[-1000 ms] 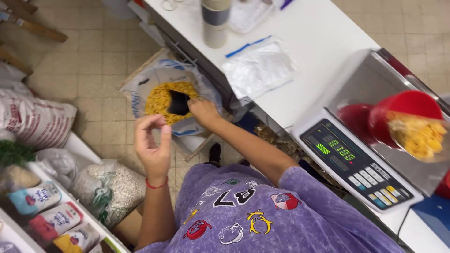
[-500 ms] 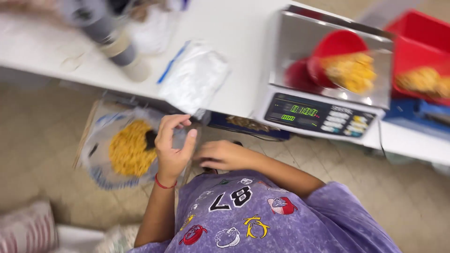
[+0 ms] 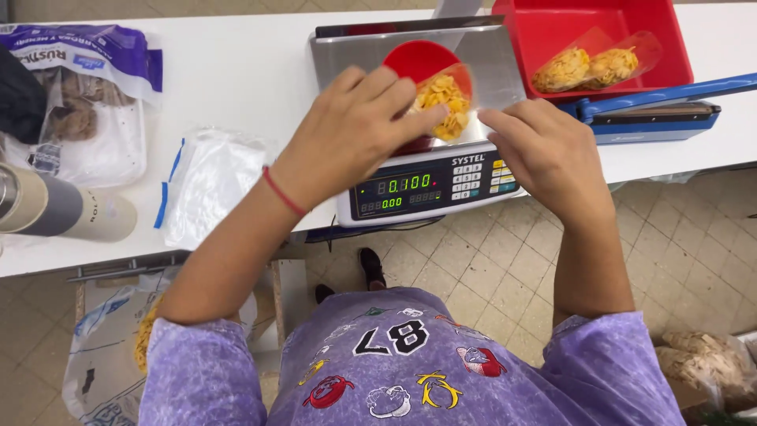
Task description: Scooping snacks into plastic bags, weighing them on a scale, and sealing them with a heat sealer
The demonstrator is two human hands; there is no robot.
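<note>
A clear bag of yellow flakes (image 3: 443,101) stands in a red cup (image 3: 414,59) on the steel pan of a digital scale (image 3: 430,185). My left hand (image 3: 355,130) reaches over the pan, its fingertips closed on the left side of the bag's mouth. A red band circles that wrist. On the right side of the bag's mouth rests my right hand (image 3: 548,154), fingers curled at the rim and thumb hidden. The scale's green display is lit.
A red bin (image 3: 544,31) holds two filled bags of flakes (image 3: 587,67), with a blue heat sealer (image 3: 654,110) in front. Empty zip bags (image 3: 209,181), a cardboard tube (image 3: 59,209) and a purple snack bag (image 3: 83,59) lie on the white table (image 3: 236,87). A sack of flakes (image 3: 110,347) sits on the floor.
Both hands rose from the sack of flakes on the floor and came to the bag on the scale. My view swung from the floor up to the table.
</note>
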